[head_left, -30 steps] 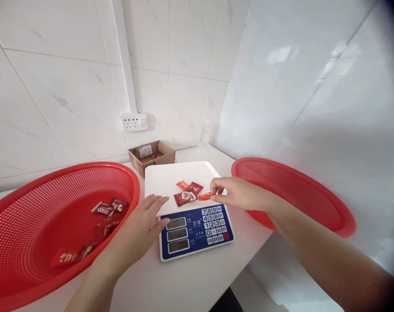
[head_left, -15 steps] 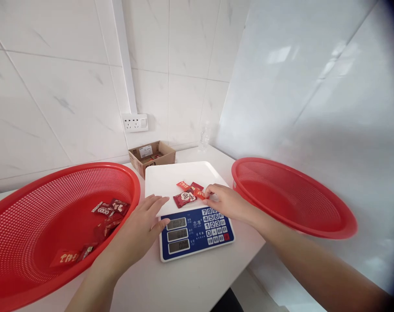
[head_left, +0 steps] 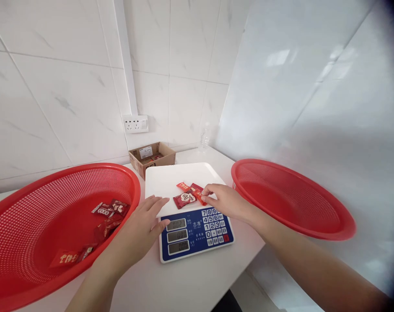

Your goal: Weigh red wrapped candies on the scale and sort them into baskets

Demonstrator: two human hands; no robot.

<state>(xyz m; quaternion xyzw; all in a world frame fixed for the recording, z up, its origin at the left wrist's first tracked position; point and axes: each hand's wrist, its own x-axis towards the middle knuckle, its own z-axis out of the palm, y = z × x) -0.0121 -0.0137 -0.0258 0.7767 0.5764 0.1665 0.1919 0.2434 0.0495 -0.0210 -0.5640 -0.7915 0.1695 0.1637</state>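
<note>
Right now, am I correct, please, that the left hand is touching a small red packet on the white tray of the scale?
Not quite: the head view shows the right hand, not the left hand, touching a small red packet on the white tray of the scale.

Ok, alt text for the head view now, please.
The right hand touches a small red packet among others on a digital scale; the left hand spreads over its left edge. A red left basket holds more packets; a red right basket stands opposite, a cardboard box behind.
</note>
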